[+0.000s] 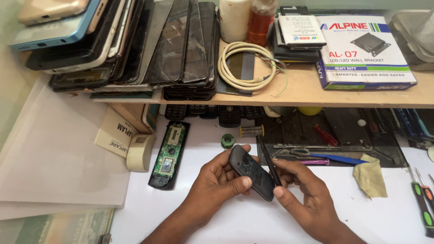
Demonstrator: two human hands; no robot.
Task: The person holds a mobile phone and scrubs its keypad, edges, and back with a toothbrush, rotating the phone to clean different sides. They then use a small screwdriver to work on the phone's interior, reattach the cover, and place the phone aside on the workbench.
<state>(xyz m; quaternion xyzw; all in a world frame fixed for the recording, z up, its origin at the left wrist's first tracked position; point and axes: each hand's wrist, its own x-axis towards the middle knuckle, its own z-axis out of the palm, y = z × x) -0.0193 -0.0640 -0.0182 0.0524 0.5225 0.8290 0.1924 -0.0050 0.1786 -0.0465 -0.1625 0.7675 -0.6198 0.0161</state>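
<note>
My left hand [214,180] grips a small dark phone body [250,171], back side up, tilted over the white table [226,221]. My right hand [304,190] steadies the phone's lower right end and holds a thin black tool [267,158] that lies along the phone's right edge and points away from me. An opened phone with a bare green circuit board [169,153] lies to the left of my hands.
A wooden shelf [316,92] above holds stacked phones and screens [117,45], a coiled white cable [246,63], bottles and a printed box [364,45]. A dark mat [343,131] with tweezers and tools, a yellow cloth [370,176] and screwdrivers [422,203] lie at the right.
</note>
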